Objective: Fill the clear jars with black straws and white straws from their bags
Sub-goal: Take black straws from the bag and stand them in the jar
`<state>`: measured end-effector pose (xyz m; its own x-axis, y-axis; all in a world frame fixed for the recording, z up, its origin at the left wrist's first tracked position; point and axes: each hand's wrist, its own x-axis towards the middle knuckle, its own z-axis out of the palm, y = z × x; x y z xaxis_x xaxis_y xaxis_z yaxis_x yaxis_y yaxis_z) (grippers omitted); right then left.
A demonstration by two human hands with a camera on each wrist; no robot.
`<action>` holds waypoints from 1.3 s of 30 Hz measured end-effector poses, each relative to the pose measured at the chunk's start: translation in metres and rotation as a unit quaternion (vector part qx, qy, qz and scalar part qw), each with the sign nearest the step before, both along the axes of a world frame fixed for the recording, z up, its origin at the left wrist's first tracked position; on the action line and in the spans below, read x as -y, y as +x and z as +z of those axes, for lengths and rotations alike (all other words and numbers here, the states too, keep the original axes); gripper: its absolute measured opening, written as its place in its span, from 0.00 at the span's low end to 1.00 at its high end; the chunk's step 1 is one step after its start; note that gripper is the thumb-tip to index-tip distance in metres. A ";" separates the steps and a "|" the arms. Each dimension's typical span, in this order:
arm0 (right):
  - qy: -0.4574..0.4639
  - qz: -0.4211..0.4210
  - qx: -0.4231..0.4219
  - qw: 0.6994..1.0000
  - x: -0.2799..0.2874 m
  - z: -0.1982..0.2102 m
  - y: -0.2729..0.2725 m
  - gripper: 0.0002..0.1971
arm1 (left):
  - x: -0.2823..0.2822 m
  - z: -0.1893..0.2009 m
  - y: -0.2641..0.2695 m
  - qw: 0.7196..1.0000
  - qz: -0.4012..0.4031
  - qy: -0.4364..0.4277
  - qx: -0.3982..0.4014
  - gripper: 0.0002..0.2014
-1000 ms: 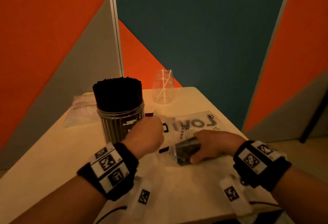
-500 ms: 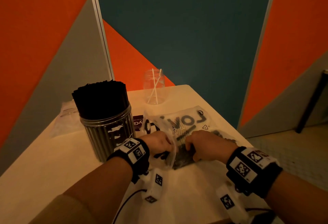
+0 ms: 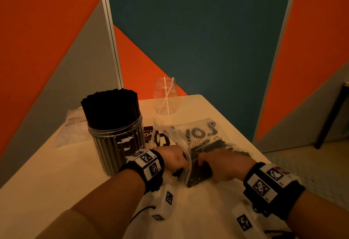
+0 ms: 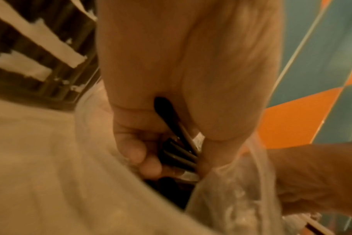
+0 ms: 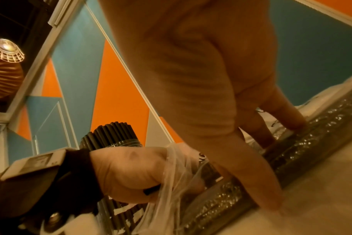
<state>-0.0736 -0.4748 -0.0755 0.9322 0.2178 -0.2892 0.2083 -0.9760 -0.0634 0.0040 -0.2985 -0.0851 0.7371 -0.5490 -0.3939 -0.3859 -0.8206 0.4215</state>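
Observation:
A clear jar (image 3: 115,140) packed with black straws stands at the left. Behind it, a second clear jar (image 3: 166,97) holds two white straws. The printed plastic bag of black straws (image 3: 205,140) lies in the middle of the table. My left hand (image 3: 173,158) is inside the bag's mouth, its fingers (image 4: 143,152) curled round several black straws (image 4: 179,152); a straw end (image 5: 151,190) pokes from the fist. My right hand (image 3: 222,165) straddles the bag, thumb (image 5: 265,195) on the near side and fingers (image 5: 287,117) on the far side, holding the bundle down.
The bag of white straws (image 3: 73,127) lies flat at the back left, behind the full jar. The table (image 3: 56,178) ends close on the right, beside the bag. Orange, grey and teal wall panels stand behind it. A dark post (image 3: 328,117) stands far right.
My left hand went from beside the full jar to the bag's mouth and closed on black straws. My right hand kept holding the bag and shifted slightly.

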 end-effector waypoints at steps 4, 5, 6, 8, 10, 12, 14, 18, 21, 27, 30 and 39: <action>-0.010 0.006 -0.010 1.000 0.002 -0.003 0.002 0.24 | 0.008 0.002 -0.002 0.999 -0.031 0.017 0.036 0.15; -0.010 0.006 -0.014 1.000 0.003 -0.004 0.002 0.24 | 0.010 0.003 -0.003 0.999 -0.030 0.030 0.031 0.15; -0.009 0.006 -0.017 1.000 0.005 -0.004 0.003 0.24 | 0.012 0.005 -0.004 0.998 -0.031 0.042 0.027 0.14; -0.006 0.005 -0.023 1.000 0.007 -0.004 0.004 0.25 | 0.013 0.009 -0.005 0.997 -0.036 0.062 0.024 0.15; -0.008 0.005 -0.024 1.000 0.007 -0.004 0.004 0.26 | 0.013 0.013 -0.005 0.996 -0.043 0.079 0.027 0.15; -0.009 0.005 -0.023 1.000 0.007 -0.004 0.003 0.27 | 0.015 0.013 -0.005 0.995 -0.042 0.088 0.033 0.18; -0.008 0.009 -0.022 1.000 0.005 -0.004 0.003 0.27 | 0.014 0.012 -0.006 0.995 -0.034 0.086 0.044 0.19; -0.004 0.016 -0.021 1.000 0.002 0.001 0.002 0.26 | 0.005 0.008 -0.008 0.996 -0.038 0.061 0.058 0.18; -0.004 0.015 -0.020 1.000 0.001 0.004 0.002 0.26 | -0.005 0.009 -0.011 0.997 -0.017 0.030 0.068 0.15; 0.013 0.001 -0.022 1.000 0.000 0.007 0.001 0.23 | -0.046 0.039 -0.042 0.987 0.040 0.057 0.144 0.14; 0.012 -0.005 -0.019 1.000 -0.002 0.009 0.002 0.22 | -0.075 0.061 -0.070 0.983 0.062 0.051 0.164 0.10; 0.028 -0.045 -0.042 0.998 -0.008 0.009 -0.002 0.25 | -0.139 0.110 -0.132 0.979 0.082 0.034 0.186 0.05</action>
